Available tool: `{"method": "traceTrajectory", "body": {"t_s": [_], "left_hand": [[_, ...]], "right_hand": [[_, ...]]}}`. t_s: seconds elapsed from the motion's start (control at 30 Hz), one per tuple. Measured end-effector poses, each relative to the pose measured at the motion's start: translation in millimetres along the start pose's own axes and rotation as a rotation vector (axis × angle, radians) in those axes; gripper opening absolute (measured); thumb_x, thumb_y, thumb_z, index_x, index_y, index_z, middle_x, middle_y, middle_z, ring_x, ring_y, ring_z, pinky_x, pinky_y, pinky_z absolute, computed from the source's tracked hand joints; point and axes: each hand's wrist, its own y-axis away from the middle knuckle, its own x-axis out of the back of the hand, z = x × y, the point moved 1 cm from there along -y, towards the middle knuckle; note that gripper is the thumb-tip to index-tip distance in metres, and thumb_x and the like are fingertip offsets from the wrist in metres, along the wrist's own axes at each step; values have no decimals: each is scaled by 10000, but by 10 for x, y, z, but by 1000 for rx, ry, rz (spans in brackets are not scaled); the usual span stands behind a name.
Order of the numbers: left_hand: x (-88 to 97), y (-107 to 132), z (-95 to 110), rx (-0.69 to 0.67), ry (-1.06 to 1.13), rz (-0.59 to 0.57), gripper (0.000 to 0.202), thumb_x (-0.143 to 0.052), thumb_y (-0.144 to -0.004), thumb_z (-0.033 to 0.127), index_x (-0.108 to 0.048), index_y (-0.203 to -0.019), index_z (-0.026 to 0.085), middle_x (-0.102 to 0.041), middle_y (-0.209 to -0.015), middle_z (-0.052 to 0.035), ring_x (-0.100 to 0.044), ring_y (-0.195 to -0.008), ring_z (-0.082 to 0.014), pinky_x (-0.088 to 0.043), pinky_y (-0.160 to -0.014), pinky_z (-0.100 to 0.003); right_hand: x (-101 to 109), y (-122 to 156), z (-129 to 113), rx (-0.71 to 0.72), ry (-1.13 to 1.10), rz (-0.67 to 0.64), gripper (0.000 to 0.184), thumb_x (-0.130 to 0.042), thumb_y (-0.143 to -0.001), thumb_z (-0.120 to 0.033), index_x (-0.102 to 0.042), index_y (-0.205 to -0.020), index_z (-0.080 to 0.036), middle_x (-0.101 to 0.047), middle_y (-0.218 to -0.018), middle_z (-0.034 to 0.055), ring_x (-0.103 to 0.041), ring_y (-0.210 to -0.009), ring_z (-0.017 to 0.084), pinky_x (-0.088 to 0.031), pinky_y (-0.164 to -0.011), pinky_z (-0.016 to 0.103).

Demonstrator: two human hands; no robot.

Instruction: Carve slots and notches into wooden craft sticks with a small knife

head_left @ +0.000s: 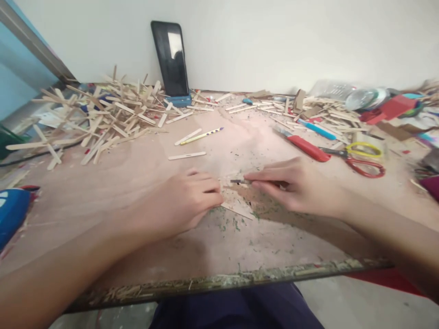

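Note:
My left hand rests on the table with its fingers bent together. From under its fingertips a wooden craft stick sticks out to the right, lying flat on the tabletop. My right hand pinches a thin tool with a dark flat tip, which points left toward the other hand. Most of that tool is hidden by the fingers, so its exact kind is unclear. Green and pale shavings are scattered around both hands. Just beyond them lie a slotted craft stick and a yellow patterned pencil.
A heap of craft sticks covers the back left. A phone leans upright against the wall. To the right lie a red-handled cutter, scissors, a blue pen and a clear bottle. The table's front edge is worn.

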Motion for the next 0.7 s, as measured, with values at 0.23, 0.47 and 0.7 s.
{"method": "traceTrajectory", "body": {"t_s": [0.23,0.47,0.7], "left_hand": [[4,-19,12,60,38,13,308,-525,-1077,127,-818,-1012,195,-807,-981,-57,-729,-901,-219,-506,-791,-373],[21,-23,45,64,39,23,318,-525,-1100,163,-817,-977,168,-793,-1005,-79,-718,-915,-219,-515,-791,-361],[-44,19,27,73,109,33,307,-530,-1090,144,-822,-996,160,-742,-947,-58,-677,-840,-200,-485,-729,-348]], "right_hand": [[-1,81,67,16,-192,-110,253,-652,-1053,-180,-864,-1166,-101,-848,-858,76,-673,-587,93,-482,-550,207],[-22,92,69,11,-248,-212,256,-641,-1059,-153,-862,-1183,-117,-858,-896,62,-736,-665,101,-517,-594,197],[-92,129,116,118,-241,-192,247,-653,-1080,-160,-851,-1223,-124,-862,-945,77,-746,-693,108,-505,-596,208]]}}
